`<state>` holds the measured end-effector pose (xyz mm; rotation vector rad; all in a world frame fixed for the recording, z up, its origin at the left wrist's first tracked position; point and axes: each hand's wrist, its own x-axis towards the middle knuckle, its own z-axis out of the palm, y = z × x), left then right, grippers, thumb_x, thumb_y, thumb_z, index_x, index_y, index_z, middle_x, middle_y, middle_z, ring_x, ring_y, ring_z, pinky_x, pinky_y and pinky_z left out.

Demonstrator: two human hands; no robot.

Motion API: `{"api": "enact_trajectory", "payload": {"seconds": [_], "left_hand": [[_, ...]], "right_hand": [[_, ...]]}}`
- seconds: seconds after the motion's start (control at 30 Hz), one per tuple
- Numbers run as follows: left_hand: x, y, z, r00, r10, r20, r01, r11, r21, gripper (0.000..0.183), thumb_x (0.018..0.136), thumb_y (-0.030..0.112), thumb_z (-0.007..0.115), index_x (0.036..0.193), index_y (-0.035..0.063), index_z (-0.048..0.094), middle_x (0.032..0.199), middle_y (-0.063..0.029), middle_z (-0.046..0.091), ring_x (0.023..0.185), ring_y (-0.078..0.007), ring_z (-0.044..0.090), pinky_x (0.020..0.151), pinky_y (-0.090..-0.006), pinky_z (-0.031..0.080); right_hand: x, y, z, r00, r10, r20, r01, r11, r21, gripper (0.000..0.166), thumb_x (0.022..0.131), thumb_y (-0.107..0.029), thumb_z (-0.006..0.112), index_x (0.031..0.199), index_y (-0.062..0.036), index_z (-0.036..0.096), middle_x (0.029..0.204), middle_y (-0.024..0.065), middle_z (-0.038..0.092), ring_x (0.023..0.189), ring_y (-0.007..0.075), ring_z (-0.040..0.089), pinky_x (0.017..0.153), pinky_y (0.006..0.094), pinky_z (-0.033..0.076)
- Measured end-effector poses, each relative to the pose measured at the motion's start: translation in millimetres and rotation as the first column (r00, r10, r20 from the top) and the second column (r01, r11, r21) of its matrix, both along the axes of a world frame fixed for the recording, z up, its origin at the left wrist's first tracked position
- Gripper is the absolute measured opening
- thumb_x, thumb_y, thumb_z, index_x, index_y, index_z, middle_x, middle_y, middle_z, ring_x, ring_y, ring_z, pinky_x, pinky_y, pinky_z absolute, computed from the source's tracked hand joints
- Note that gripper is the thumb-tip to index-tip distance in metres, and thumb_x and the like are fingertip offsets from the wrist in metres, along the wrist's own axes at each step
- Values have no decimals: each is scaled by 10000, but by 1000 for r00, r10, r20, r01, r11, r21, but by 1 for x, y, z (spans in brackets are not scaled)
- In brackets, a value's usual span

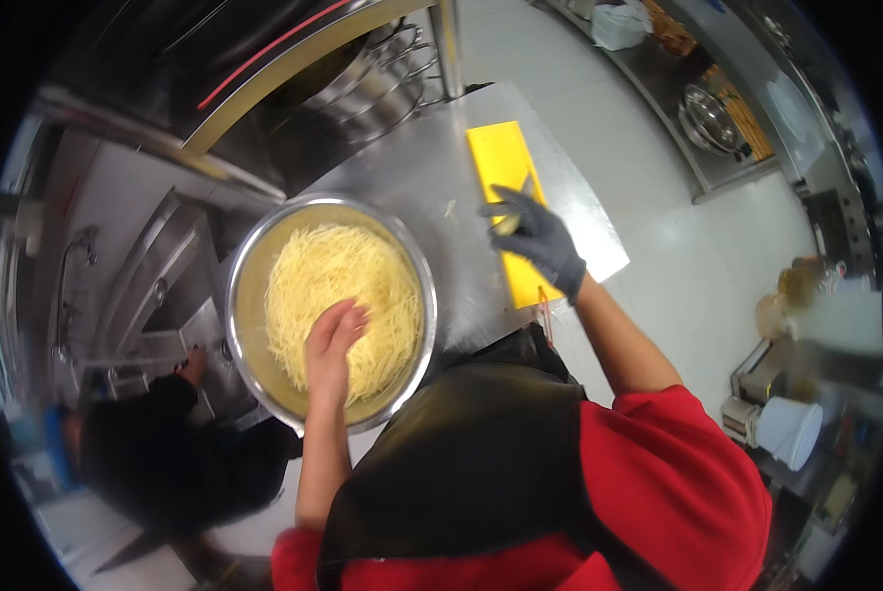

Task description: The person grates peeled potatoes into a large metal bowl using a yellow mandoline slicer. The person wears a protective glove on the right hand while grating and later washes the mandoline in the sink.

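A wide steel bowl (428, 303) holds a heap of pale yellow shreds (338, 258), thin like shredded potato. Above the heap is my bare left hand (338, 332), its fingers slightly bent; whether it pinches any shreds is unclear. My right hand (534, 233), in a dark glove, is over a long yellow board (508, 151) that lies on the steel table (441, 251). Between its thumb and fingers is a small pale yellow piece (506, 225), blurred. A few loose shreds lie on the table between bowl and board.
Steel pots (382, 96) stand under a frame beyond the bowl. At left, another person in dark clothes (183, 458) reaches to a steel sink (212, 332). A steel shelf with bowls (707, 118) runs along the upper right. A white bucket (789, 432) stands at the right.
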<state>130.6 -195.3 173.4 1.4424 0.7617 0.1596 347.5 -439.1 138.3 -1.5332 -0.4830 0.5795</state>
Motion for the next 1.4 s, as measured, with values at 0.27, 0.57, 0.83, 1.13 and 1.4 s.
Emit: {"api": "enact_trajectory", "payload": {"seconds": [0.27,0.57,0.83,1.13,1.4], "left_hand": [[29,-27,-13,940,83,330,249,495,-833,385,954,239,482,1233,-27,493,1203,-181,559,1052,-265,583,900,-367,496],[15,-32,-11,935,126,332,171,661,-731,457,866,-39,511,1311,-15,414,1261,-214,481,1153,-316,515,1004,-381,440],[9,-23,-4,946,269,181,-39,649,-760,456,819,-119,502,1266,-54,436,1120,-163,552,1069,-279,569,947,-346,487],[7,4,7,908,287,306,14,710,-704,388,808,-94,543,1188,-29,505,1074,-124,560,997,-239,582,880,-300,505],[-30,-1,-16,873,387,296,-45,669,-742,417,824,-90,499,1235,-36,468,1116,-159,532,1054,-245,549,921,-320,502]], "right_hand": [[-66,62,69,867,431,252,-390,900,-196,695,741,-179,720,1362,-91,421,1286,168,510,1033,262,591,876,327,475],[-8,-4,-39,794,201,573,379,574,-726,782,704,-345,764,1335,-50,410,1258,214,503,1093,368,528,953,403,443],[-37,1,-55,888,218,405,298,399,-867,947,652,-390,785,1404,-70,305,1456,202,235,1345,357,244,1106,395,259],[-34,-9,-33,933,167,318,253,325,-911,1044,592,-394,809,1435,-110,262,1484,185,160,1296,360,302,1065,383,329],[5,-45,-85,997,-45,64,73,807,-585,988,617,-289,792,1436,-95,275,1411,230,329,1191,334,446,997,378,397]]}}
